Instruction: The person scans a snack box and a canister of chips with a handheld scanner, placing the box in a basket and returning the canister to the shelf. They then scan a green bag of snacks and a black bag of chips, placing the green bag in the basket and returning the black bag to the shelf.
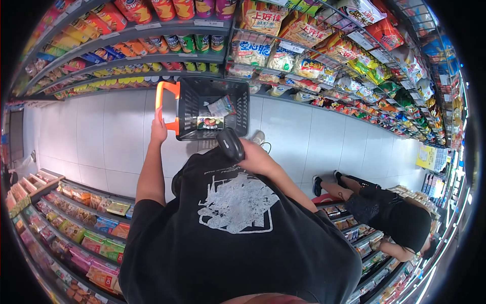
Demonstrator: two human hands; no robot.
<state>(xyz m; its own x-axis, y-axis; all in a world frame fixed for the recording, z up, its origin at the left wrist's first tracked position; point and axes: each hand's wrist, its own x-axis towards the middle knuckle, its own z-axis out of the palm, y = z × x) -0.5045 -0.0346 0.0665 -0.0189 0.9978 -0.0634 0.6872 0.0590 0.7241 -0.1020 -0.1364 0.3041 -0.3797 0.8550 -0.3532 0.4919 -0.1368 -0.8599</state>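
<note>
My left hand (159,129) is closed around the orange handle (160,100) of a dark grey shopping basket (242,101). Inside the basket lie a clear plastic packet (220,107) and a small dark box (210,122) with a colourful picture on it. Close to the basket's near right corner, my right hand (251,156) grips a black rounded case-like object (231,145). Its far end overlaps the basket rim in this view, and my fingers are partly hidden behind it.
Shelves of snack bags (308,31) rise ahead and to the right, with chip canisters (187,43) at upper left. Behind on the left stand more shelves of packets (96,223). Another person (390,218) bends at the right-hand shelf. Pale floor tiles (96,137) run along the aisle.
</note>
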